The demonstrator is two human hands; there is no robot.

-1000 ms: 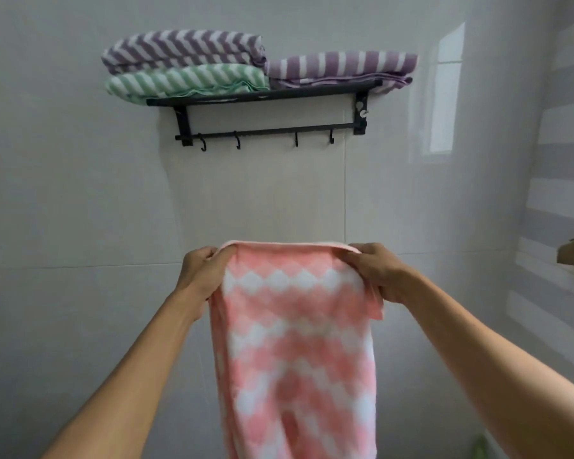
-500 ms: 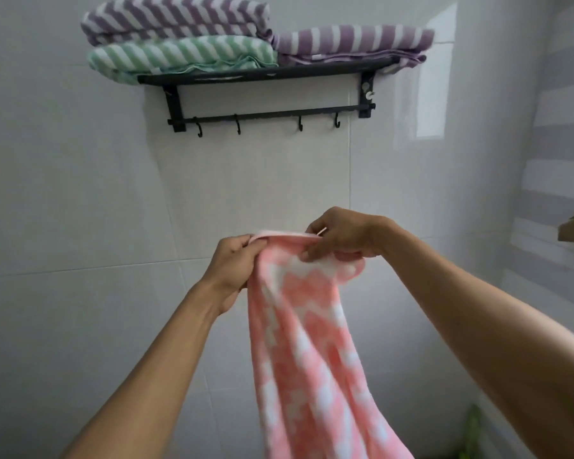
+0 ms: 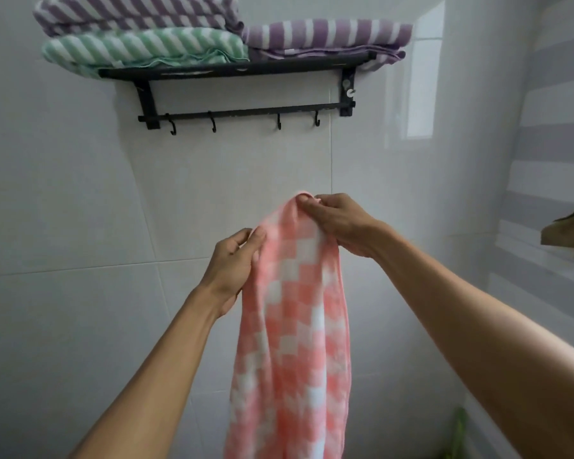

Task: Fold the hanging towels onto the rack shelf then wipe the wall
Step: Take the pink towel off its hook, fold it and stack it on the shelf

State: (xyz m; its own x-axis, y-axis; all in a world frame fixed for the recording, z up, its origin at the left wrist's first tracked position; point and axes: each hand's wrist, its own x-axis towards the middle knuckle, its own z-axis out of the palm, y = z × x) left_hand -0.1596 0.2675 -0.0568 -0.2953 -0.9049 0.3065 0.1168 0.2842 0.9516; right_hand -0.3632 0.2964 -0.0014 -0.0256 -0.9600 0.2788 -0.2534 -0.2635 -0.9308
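Right hand raised; both fingers pinch pink towel.

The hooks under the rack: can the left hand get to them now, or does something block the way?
Probably yes. The hooks hang bare above the left hand, with only plain wall between. But that hand is pinching the pink towel, so it would carry the towel along or must release it.

Soft daylight, window glare on wall tiles, wide-angle edge distortion
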